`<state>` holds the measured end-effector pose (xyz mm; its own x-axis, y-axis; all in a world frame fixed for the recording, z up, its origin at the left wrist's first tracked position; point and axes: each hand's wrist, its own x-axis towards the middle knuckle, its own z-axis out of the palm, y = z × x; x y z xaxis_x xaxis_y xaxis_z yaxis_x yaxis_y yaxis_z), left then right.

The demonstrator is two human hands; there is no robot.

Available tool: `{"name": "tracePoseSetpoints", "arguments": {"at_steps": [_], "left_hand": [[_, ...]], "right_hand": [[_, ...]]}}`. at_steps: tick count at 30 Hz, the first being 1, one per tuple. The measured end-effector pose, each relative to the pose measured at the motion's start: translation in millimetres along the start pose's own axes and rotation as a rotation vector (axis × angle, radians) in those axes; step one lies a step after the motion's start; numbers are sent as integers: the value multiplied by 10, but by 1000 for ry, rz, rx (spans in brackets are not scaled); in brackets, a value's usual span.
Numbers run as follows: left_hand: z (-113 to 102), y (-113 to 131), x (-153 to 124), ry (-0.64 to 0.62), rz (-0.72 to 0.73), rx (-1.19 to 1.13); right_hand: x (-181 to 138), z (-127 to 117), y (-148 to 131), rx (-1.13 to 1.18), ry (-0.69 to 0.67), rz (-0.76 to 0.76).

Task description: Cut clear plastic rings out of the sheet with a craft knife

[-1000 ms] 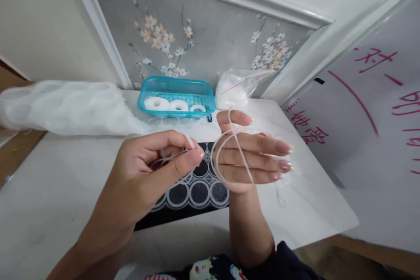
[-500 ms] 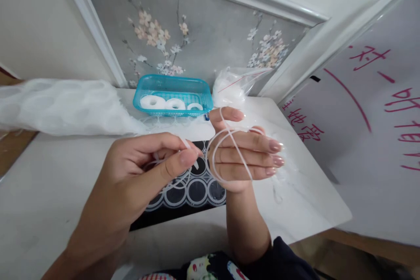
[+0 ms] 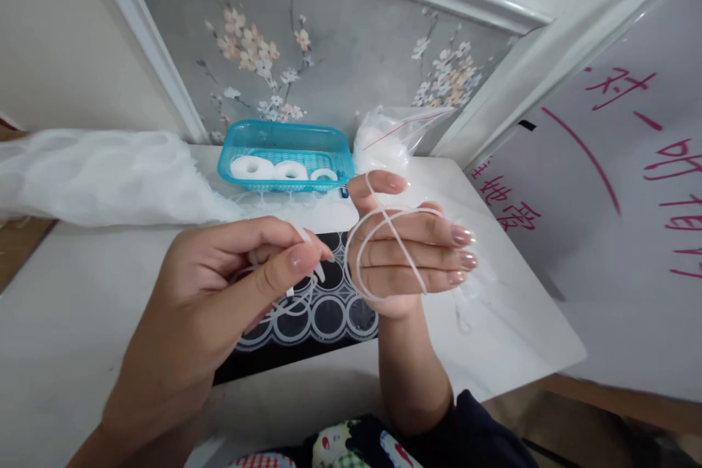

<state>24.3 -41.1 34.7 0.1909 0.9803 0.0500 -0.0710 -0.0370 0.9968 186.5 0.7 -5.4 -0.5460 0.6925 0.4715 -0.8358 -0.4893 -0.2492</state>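
My left hand (image 3: 219,292) is closed in a pinch, thumb against forefinger, on several thin white rings (image 3: 300,307) that hang below its fingers. Facing it, my right hand (image 3: 403,248) has its fingers stretched out, palm toward me. Thin white rings (image 3: 351,263) are looped loosely about that palm and the fingers, and one strand crosses from the thumb side down over the fingers. Whether the rings are rubber or plastic I cannot tell. Beneath both hands lies a black sheet (image 3: 257,364) bearing rows of white-rimmed circles (image 3: 329,318).
On the white table (image 3: 493,351) a blue plastic basket (image 3: 233,135) holds white rolls (image 3: 253,168). A clear zip bag (image 3: 384,139) with white contents stands beside it. White circle-patterned sheeting (image 3: 104,175) lies at the left. A whiteboard (image 3: 581,256) with red writing flanks the right.
My left hand has shifted slightly left, and white tips now show below its fingertips. My right hand keeps almost the same pose, with the rings still around it.
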Motion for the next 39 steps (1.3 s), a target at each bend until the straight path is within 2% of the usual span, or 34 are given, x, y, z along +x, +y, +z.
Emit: {"name": "tracePoseSetpoints", "arguments": {"at_steps": [3, 6, 9, 12, 14, 17, 20, 25, 27, 31, 35, 37, 39], "left_hand": [[-7, 0, 8, 10, -33, 19], [0, 12, 21, 29, -25, 0], [7, 16, 23, 84, 20, 16], [5, 16, 18, 120, 76, 73], [6, 19, 17, 125, 123, 143], [23, 32, 22, 156, 220, 293], [39, 37, 26, 229, 288, 393], [31, 24, 19, 352, 315, 379], [29, 33, 13, 378, 284, 338], [31, 74, 28, 288, 137, 234], [63, 91, 89, 74, -6, 101], [92, 93, 107, -21, -92, 28], [117, 100, 107, -64, -139, -17]], "right_hand": [[7, 35, 19, -36, 141, -125], [15, 120, -19, -101, 226, -86], [19, 228, -80, -333, 341, -9], [4, 306, -76, -634, 481, -118], [-12, 329, -45, -775, 537, -120], [-22, 324, -10, -842, 511, 4], [-10, 291, -12, -800, 464, 66], [-18, 263, -88, -699, 381, 70], [-27, 273, -129, -689, 378, 95], [-16, 300, -183, -677, 456, 183], [0, 298, -182, -639, 572, 250], [-8, 273, -178, -601, 586, 246], [-23, 235, -179, -552, 550, 223]]}}
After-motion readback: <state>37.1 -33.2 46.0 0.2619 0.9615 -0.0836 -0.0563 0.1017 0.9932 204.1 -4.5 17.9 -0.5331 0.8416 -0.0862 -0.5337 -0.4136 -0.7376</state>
